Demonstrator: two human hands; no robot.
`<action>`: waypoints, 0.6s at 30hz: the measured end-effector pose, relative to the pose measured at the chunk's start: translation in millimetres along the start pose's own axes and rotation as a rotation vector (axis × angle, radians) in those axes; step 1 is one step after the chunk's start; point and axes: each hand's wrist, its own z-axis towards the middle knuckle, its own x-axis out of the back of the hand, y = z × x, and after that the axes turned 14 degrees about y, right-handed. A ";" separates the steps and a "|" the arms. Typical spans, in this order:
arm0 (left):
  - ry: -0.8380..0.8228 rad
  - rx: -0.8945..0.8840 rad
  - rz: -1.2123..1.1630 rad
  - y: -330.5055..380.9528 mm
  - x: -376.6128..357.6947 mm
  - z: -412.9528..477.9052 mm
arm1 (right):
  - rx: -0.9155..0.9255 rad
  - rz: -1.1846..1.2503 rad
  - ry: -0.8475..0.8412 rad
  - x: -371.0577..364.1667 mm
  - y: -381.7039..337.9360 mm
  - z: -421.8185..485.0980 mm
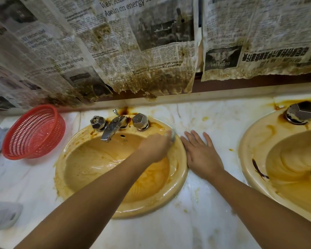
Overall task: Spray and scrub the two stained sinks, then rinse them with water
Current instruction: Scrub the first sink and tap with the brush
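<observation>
Marble-patterned bench (196, 221) carries two stained sinks: the left sink (90, 159) lies under the left arm and the right sink (255, 141) is cut by the frame edge, with one bare strip of bench between them. The left grip (156, 148) is clenched around one blurred scrub pad (172, 134) at the left sink's far right rim, near the right faucet handle (140, 121) of two. The right grip (201, 155) lies released, fingers flat on the strip just beside that rim, and one red basket (34, 132) stands left of the sink, well apart from both.
</observation>
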 end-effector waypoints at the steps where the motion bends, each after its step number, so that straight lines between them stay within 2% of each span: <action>1: -0.049 -0.111 -0.019 8.1 0.0 -16.2 | 0.002 -0.001 -0.002 0.4 -0.1 -0.2; 3: -0.102 -0.208 -0.022 11.0 -1.9 -35.9 | 0.007 -0.003 -0.010 1.8 -0.6 0.5; 4: -0.084 -0.181 -0.001 9.2 -3.5 -34.5 | 0.005 0.000 -0.016 2.7 -0.7 1.0; 7: 0.052 0.084 0.055 0.3 -9.0 -3.3 | 0.005 0.005 -0.016 2.2 -0.5 -1.2; 8: 0.074 0.120 0.053 1.6 -8.8 0.3 | 0.011 0.007 -0.015 1.6 0.9 -2.4; 10: 0.028 0.056 -0.015 12.0 -12.7 -15.4 | 0.016 0.013 -0.019 3.3 2.5 -4.6; 13: -0.107 -0.173 0.010 30.9 -14.8 -80.4 | 0.013 0.016 -0.057 6.4 -0.8 -11.2; 15: -0.088 -0.179 0.052 25.7 -16.8 -80.3 | -0.005 -0.003 -0.042 7.4 -6.1 -24.8; 18: 0.015 -0.033 0.106 27.4 -15.4 -48.0 | -0.025 -0.051 0.065 4.1 -14.6 -65.4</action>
